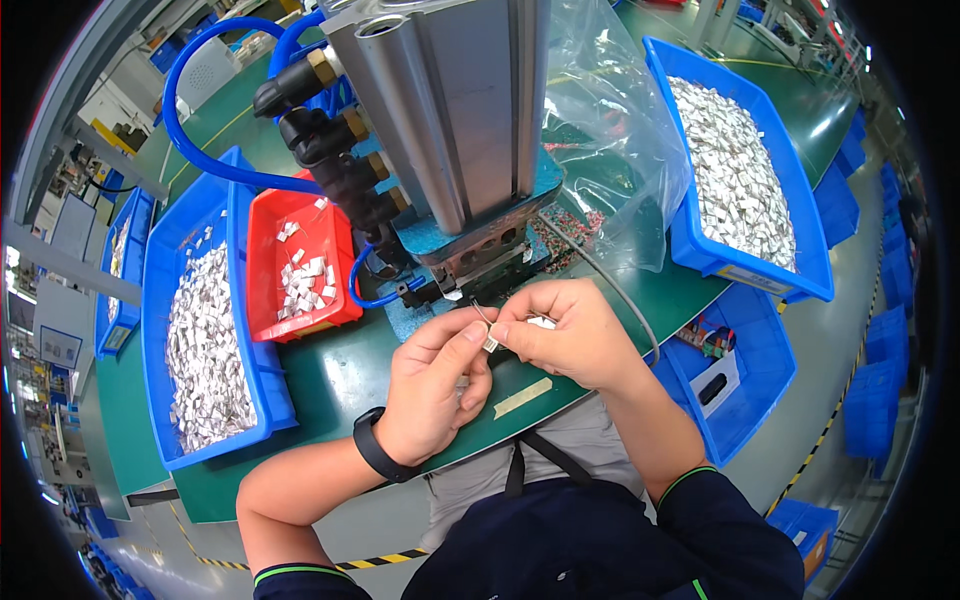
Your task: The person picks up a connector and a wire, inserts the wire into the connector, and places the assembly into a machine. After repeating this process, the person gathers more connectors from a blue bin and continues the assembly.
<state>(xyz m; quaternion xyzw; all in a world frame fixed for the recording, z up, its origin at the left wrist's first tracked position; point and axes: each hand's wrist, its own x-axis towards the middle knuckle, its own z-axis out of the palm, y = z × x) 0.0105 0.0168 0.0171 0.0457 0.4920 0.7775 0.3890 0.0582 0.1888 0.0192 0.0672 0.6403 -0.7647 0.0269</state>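
Observation:
In front of the press [485,262], my two hands meet at the fingertips. My left hand [437,378], with a black band on its wrist, pinches a small white block with thin wire leads [490,344]. The thumb and forefinger of my right hand [572,335] close on the same piece from the other side. More white pieces [541,321] show tucked between the fingers of my right hand. Something pale also sits in the curl of my left fingers, mostly hidden. One dark lead points up toward the press's lower tooling.
Blue bins of white pieces stand at left [210,350] and right [735,170]. A red tray [300,270] holds several more. Blue air hoses [185,130] loop beside the press. A clear plastic bag [610,130] lies behind it. A tape strip [523,398] marks the green table.

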